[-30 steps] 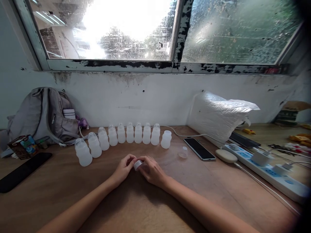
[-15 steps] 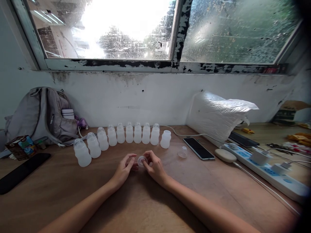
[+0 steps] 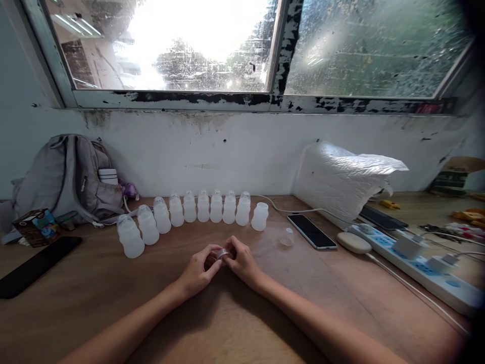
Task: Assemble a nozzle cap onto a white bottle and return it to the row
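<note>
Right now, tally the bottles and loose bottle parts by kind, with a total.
Capped bottles: 9
Uncapped bottle: 1
Loose clear cap: 1
Round part, between left hand and right hand: 1
Total: 12

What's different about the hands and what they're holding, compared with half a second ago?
The left hand has moved right, its fingers now closed in on the small ring. The ring has tipped from facing up to nearly edge-on, with the right hand still on it. The bottles, loose cap and phone stayed put.
</note>
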{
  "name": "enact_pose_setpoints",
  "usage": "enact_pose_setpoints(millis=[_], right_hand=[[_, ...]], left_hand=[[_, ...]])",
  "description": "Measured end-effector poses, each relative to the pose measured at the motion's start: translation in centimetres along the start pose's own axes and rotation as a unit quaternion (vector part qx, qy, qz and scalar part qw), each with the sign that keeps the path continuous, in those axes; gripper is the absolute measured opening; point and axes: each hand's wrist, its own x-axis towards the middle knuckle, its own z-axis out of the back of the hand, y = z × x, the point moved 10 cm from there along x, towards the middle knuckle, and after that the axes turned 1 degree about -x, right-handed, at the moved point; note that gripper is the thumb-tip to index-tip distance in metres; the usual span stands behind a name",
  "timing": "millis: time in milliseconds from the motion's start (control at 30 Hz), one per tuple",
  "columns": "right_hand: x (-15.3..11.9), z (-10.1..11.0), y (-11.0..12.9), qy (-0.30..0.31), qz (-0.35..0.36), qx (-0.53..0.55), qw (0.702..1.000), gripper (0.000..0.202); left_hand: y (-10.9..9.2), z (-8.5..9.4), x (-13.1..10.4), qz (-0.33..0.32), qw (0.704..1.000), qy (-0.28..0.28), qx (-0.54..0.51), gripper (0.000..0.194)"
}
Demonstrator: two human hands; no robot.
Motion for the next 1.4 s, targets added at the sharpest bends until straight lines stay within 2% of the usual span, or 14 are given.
enact_pose_setpoints(millis=[267, 767, 900, 1033, 1133, 1300, 1400], right_hand=[[0.0, -1.0, -0.5, 0.017, -0.025, 0.024, 0.999, 0.011], [0.2, -1.3, -1.2, -0.011, -0.053, -0.016, 0.998, 0.010], [0.3, -1.3, -1.2, -0.006, -0.049, -0.010, 0.999, 0.011], [0.5, -1.1, -0.4, 0.001, -0.037, 0.017, 0.999, 0.010], [0.5, -0.7, 0.5, 0.006, -0.025, 0.063, 0.998, 0.008], [0.0, -1.3, 1.6, 0.059, -0.024, 0.157, 0.986, 0.016], [0.0, -1.5, 0.9, 0.055, -0.046, 0.191, 0.979, 0.020]], left_hand=[[0.8, 0.4, -0.2, 0.003, 0.999, -0.011, 0.045, 0.049], [-0.6, 0.3, -0.5, -0.038, 0.985, -0.023, 0.165, 0.053], [-0.6, 0.3, -0.6, -0.035, 0.985, -0.036, 0.167, 0.043], [-0.4, 0.9, -0.4, -0.011, 0.990, -0.061, 0.126, 0.025], [0.7, 1.7, -0.2, 0.016, 0.994, -0.087, 0.063, 0.023], [4.4, 2.1, 0.3, 0.099, 0.985, -0.110, -0.089, 0.024], [4.8, 1.9, 0.5, 0.100, 0.978, -0.103, -0.153, 0.025]])
